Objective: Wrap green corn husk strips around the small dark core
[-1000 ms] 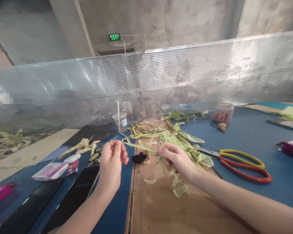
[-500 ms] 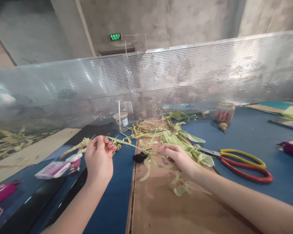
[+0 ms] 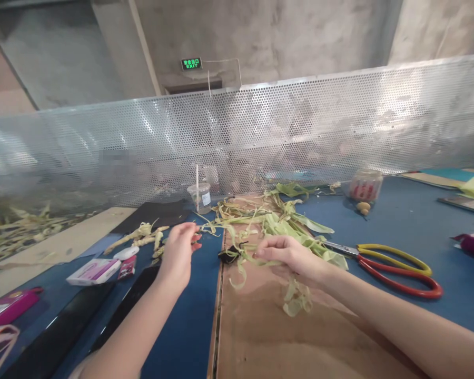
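Note:
My left hand (image 3: 178, 258) hovers over the blue tabletop with its fingers curled and slightly apart. Nothing shows between them. Pinched together, the thumb and fingers of my right hand (image 3: 290, 256) grip a thin pale-green corn husk strip (image 3: 240, 275), which curls downward. Beside it, at the brown board's left edge, lies a small black object (image 3: 228, 255) of a kind I cannot make out, with a strip across it. Behind and under my right hand spreads a pile of corn husks (image 3: 278, 223). One loose husk curl (image 3: 296, 299) hangs or lies below my right wrist; which, I cannot tell.
Red-and-yellow-handled scissors (image 3: 395, 266) lie right, near a glass jar (image 3: 365, 185). A plastic cup with a straw (image 3: 199, 198) stands behind. Twisted husk pieces (image 3: 132, 238), a white-and-purple box (image 3: 94, 271) and black shiny objects (image 3: 59, 329) sit left. A perforated metal screen (image 3: 260, 137) bounds the back.
My left hand has let go of the stretched husk strip and moved right, toward the board. The strip now droops slack near the black object. My right hand keeps its pinch in nearly the same place.

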